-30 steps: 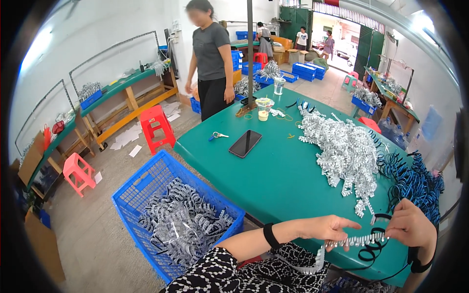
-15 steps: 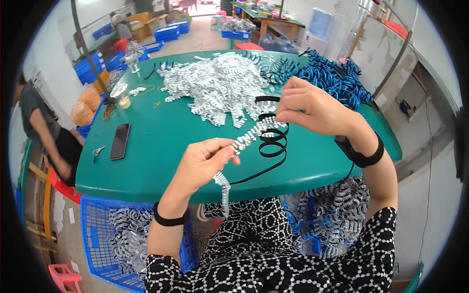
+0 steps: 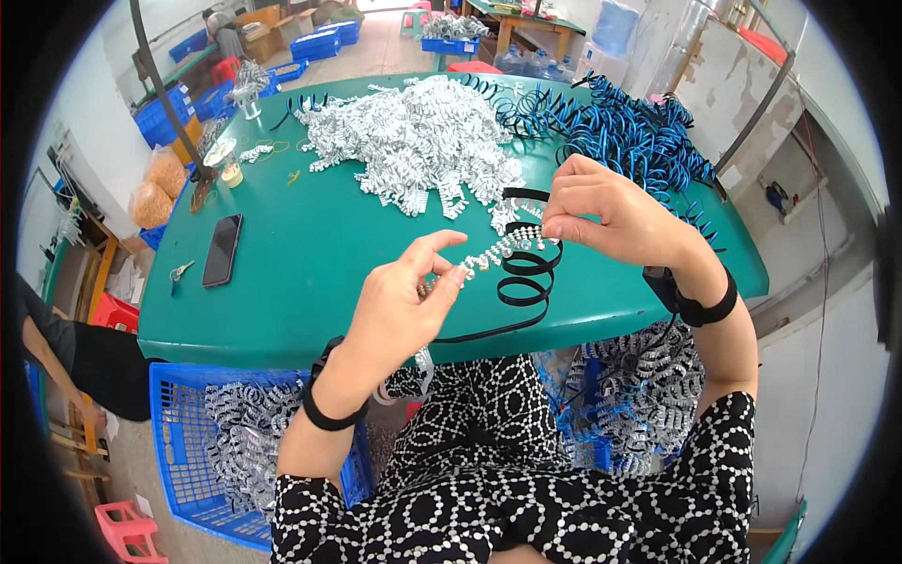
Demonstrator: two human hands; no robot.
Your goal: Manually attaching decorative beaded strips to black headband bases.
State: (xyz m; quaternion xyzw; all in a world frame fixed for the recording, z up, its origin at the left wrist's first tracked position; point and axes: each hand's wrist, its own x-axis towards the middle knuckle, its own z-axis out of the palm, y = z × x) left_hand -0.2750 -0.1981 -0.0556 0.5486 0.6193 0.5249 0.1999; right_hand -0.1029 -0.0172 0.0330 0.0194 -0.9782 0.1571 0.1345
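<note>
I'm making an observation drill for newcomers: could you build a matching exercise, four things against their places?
Things
1. Silvery strip
2. Phone
3. Blue crate
4. Blue-and-black coils

Places
A. On the green table, right of the silvery-white heap
B. Held between the left hand and right hand
C. At the table's near left edge, containing coiled strips
D. On the table, left of the heap

Right pairs: 1-B, 2-D, 3-C, 4-A

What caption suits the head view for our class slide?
Left hand and right hand hold a silvery studded strip above a green table.
</note>
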